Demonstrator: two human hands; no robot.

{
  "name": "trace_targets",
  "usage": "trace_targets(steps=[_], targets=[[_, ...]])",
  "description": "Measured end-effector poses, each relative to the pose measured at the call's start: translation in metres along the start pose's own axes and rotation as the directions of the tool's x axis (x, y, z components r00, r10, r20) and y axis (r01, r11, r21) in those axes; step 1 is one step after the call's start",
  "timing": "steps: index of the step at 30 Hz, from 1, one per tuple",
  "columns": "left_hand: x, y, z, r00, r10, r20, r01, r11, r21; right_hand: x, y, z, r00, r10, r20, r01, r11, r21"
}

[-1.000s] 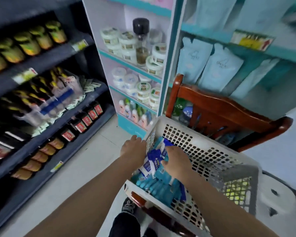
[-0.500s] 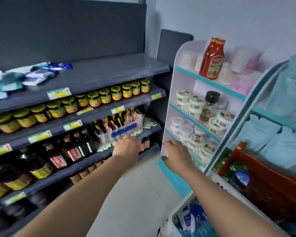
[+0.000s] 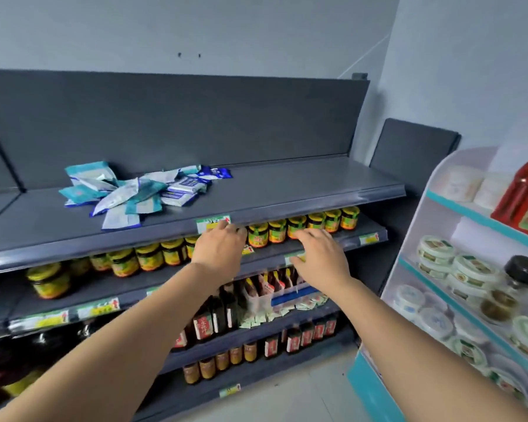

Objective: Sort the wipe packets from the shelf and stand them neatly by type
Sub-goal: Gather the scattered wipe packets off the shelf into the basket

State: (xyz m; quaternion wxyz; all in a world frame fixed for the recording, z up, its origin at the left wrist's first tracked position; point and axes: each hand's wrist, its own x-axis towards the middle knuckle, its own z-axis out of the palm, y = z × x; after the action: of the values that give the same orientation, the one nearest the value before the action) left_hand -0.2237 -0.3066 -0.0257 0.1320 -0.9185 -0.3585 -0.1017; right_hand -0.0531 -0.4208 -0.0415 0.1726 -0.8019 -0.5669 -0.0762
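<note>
While packets (image 3: 134,193) lie heaped, empty hands (image 3: 218,246) (image 3: 320,257) hang relaxed

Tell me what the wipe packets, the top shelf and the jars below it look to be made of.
The wipe packets look like thin plastic film, glossy: they crease and catch the light. The top shelf is probably painted metal, matte grey, with a thin flat deck. The jars are likely glass with printed labels, though blur leaves that open.
</note>
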Motion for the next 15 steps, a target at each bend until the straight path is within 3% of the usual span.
trace_targets(steps=[15], targets=[[0.083,-0.153,0.032,0.951,-0.309,0.013,0.308,0.95,0.055,0.186,-0.075,0.048,0.968,-0.248,0.048,0.245,0.968,0.052]])
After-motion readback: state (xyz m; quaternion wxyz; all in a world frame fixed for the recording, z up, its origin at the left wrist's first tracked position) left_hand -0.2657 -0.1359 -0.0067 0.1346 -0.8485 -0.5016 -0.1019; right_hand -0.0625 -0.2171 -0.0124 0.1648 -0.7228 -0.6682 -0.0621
